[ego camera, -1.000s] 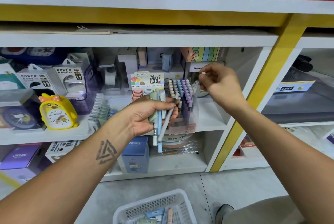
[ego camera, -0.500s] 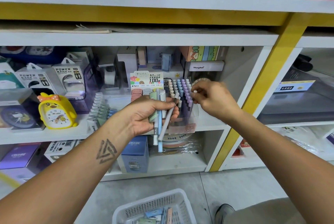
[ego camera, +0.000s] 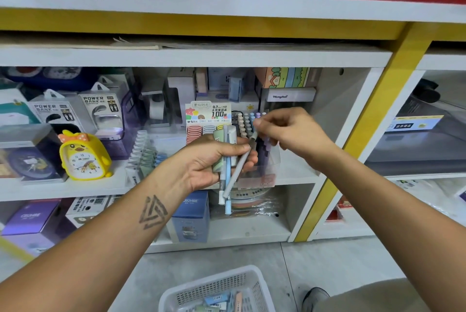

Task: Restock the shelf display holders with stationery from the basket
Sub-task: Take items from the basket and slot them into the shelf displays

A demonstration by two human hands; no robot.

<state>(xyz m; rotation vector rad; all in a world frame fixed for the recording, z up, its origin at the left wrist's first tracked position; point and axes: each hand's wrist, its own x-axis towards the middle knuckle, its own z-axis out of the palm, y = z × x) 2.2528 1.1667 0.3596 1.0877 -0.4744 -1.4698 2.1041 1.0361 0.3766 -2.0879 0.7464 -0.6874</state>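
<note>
My left hand [ego camera: 201, 160] is shut on a bundle of pens [ego camera: 227, 180] in pale blue, green and white, and a grey pen [ego camera: 238, 168] leans out to the right. It hovers in front of a clear display holder [ego camera: 273, 165] on the middle shelf, which holds rows of pastel pens [ego camera: 245, 122]. My right hand [ego camera: 290, 130] is over that holder. Its fingertips are pinched together just above the grey pen's top end, and I cannot tell whether they grip anything. The white basket [ego camera: 201, 284] sits on the floor below with several stationery items inside.
A lead-refill display card [ego camera: 208, 112] stands just left of the holder. Further left are a rack of small tubes [ego camera: 141, 153], a yellow duck clock [ego camera: 84, 155] and power bank boxes [ego camera: 100, 110]. A yellow shelf post [ego camera: 365, 135] rises at the right. A shoe [ego camera: 315, 296] is beside the basket.
My right hand came down from beside the holder's upper right and shifted left, to the top of the grey pen. My left hand kept its bundle still.
</note>
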